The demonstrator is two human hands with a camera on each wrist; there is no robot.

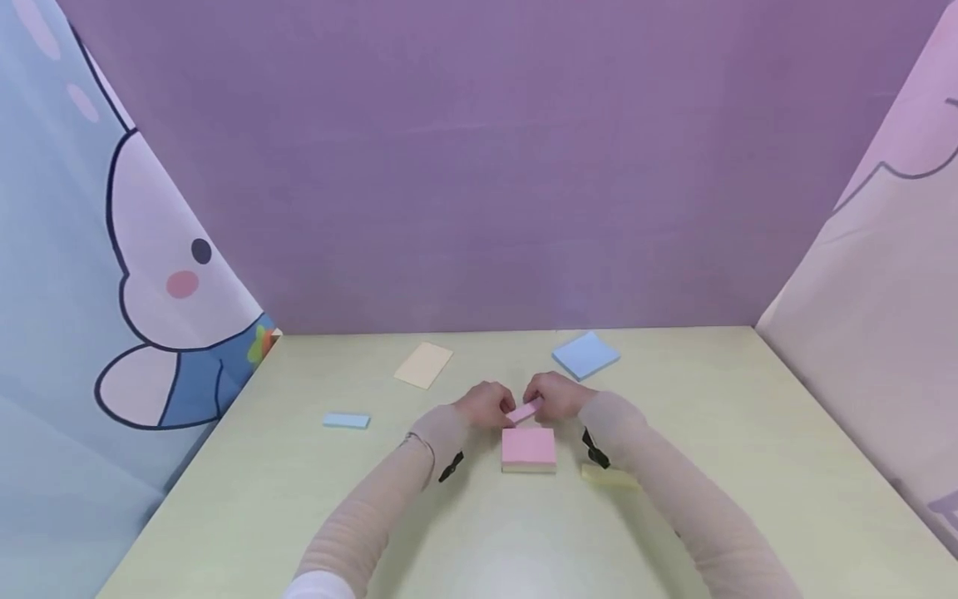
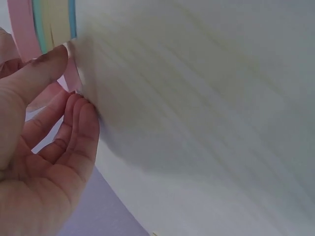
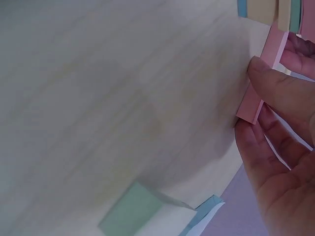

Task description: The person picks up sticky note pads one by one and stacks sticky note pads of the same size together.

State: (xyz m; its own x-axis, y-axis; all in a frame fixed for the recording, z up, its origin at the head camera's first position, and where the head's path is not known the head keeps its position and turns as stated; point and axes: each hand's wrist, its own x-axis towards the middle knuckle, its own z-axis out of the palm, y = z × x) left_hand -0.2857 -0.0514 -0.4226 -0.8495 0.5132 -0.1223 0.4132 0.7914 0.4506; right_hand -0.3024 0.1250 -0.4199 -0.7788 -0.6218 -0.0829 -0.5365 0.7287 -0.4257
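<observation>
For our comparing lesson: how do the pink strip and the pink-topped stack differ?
The pink strip is narrow; the pink-topped stack is broader and thicker. The left hand and right hand hold the strip; neither holds the stack. Both show pink on top.

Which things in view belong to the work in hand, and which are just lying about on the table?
In the work:
- pink strip, pinched by the left hand and right hand
- pink-topped stack, probably, being right beside the hands

Apparently just lying about, untouched:
- blue pad
- peach pad
- light blue strip
- yellow strip, partly hidden by the right sleeve
</observation>
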